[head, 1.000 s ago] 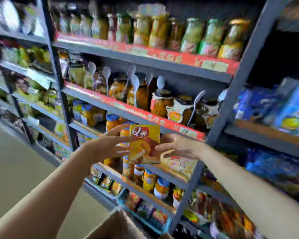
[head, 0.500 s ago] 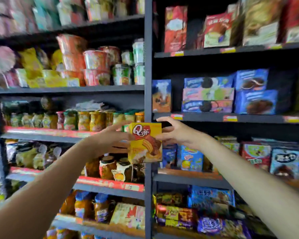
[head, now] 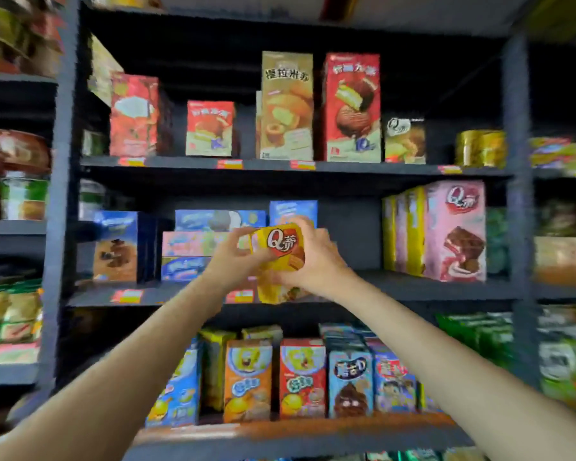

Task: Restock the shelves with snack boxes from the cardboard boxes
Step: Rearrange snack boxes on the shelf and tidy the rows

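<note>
Between both hands (head: pixel 236 257), yellow box (head: pixel 281 261)

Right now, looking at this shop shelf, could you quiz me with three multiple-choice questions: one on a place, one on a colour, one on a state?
1. Where does the pink box stand?
A. the top shelf
B. the middle shelf's right end
C. the floor

2. What colour is the held snack box?
A. yellow
B. green
C. white

3. How is it held?
A. left hand only
B. both hands, with the right hand
C. by nobody

Answers:
1 B, it stands beside the right post.
2 A, yellow with a red logo.
3 B, fingers wrap both sides.
</note>
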The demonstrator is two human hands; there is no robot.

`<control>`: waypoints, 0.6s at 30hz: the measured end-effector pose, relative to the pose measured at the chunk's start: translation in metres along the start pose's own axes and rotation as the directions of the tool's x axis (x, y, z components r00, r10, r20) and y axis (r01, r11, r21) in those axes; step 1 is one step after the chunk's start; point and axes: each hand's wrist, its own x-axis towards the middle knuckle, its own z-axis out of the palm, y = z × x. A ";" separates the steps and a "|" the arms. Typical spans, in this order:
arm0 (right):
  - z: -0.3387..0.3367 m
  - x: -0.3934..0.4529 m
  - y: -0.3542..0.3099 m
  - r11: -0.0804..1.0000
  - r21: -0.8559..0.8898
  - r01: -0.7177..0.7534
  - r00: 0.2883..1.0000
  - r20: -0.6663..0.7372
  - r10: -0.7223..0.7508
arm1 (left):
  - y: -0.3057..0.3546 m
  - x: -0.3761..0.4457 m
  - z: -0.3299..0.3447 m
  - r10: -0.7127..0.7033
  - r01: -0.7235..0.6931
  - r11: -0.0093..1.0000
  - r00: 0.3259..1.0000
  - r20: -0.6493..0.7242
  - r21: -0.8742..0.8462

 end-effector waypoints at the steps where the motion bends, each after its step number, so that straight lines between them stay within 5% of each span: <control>1: -0.017 0.002 0.017 0.998 -0.058 -0.038 0.999 -0.011 0.037 | -0.001 0.009 0.026 0.032 -0.033 0.999 0.999 0.022 0.016; 5: -0.067 0.005 0.076 0.966 -0.206 -0.159 0.986 -0.090 0.143 | 0.002 0.037 0.111 0.132 -0.134 0.991 0.988 0.084 0.022; 12: -0.103 0.030 0.168 0.908 -0.217 -0.359 0.896 -0.351 0.271 | 0.003 0.078 0.212 -0.005 -0.009 0.998 0.973 0.229 0.061; 18: -0.100 0.039 0.223 0.867 -0.260 -0.424 0.889 -0.302 0.344 | -0.016 0.093 0.262 -0.047 -0.040 0.965 0.947 0.318 0.260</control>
